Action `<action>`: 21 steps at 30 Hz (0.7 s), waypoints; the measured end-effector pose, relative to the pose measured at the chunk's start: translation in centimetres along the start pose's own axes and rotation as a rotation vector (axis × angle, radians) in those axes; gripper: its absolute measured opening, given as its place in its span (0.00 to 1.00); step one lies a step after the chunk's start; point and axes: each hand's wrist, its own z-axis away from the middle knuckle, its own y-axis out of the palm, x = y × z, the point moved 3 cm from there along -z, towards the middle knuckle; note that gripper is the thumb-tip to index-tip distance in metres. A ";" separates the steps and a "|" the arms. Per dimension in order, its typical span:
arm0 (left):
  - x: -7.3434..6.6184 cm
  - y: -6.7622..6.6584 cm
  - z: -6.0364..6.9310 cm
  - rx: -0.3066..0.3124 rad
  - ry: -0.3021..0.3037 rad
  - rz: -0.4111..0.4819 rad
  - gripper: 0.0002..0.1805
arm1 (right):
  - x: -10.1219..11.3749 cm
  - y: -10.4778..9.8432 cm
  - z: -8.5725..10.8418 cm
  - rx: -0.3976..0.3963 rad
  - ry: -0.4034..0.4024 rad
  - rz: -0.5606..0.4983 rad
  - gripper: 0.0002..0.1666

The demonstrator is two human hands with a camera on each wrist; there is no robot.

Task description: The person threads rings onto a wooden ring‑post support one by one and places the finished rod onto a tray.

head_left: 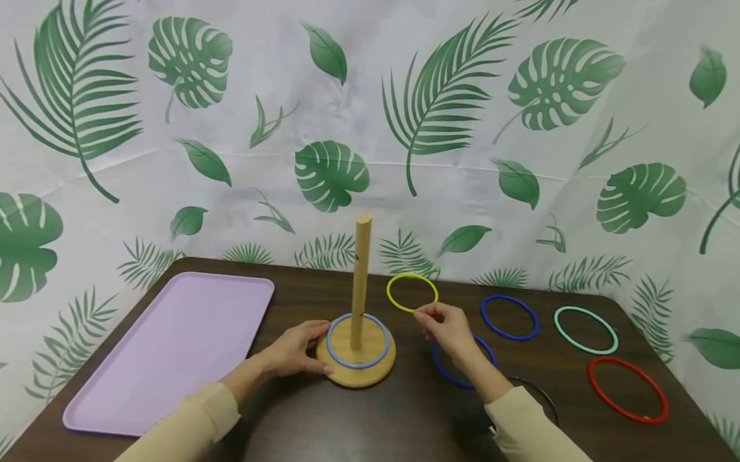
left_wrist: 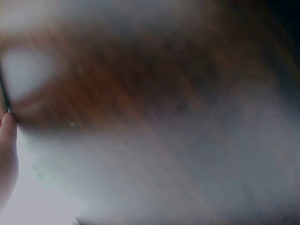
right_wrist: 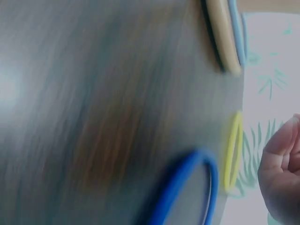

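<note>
A wooden ring stand, with an upright post (head_left: pixel 360 281) on a round base (head_left: pixel 356 379), stands on the dark table. Around the foot of the post lies a light-blue ring (head_left: pixel 357 366). My left hand (head_left: pixel 296 350) grips the base's left edge, thumb in front and fingers further back. To the right of the stand, my right hand (head_left: pixel 449 331) hovers near a yellow ring (head_left: pixel 409 275), fingers loosely bent. In the right wrist view that yellow ring (right_wrist: pixel 233 154) lies apart from the hand. The left wrist view is mostly blurred, showing a fingertip at its left edge.
Right of the stand lie two blue rings (head_left: pixel 501 296), one partly behind my right hand, plus a mint ring (head_left: pixel 596 352), a red ring (head_left: pixel 655 420) and a black ring (head_left: pixel 548 397) partly under my sleeve. A lilac tray (head_left: pixel 179 334) rests at the left. Leaf-patterned cloth hangs behind.
</note>
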 end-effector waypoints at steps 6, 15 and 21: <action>0.2 0.1 -0.1 -0.002 0.000 0.000 0.46 | -1.1 -4.4 1.1 0.067 -0.020 0.035 0.16; 0.1 0.1 -0.1 -0.002 0.009 -0.010 0.46 | -4.1 -10.8 2.8 0.215 -0.078 0.132 0.20; 0.0 0.0 -0.1 -0.004 0.011 -0.019 0.46 | -5.7 -14.1 3.8 0.286 -0.161 0.255 0.17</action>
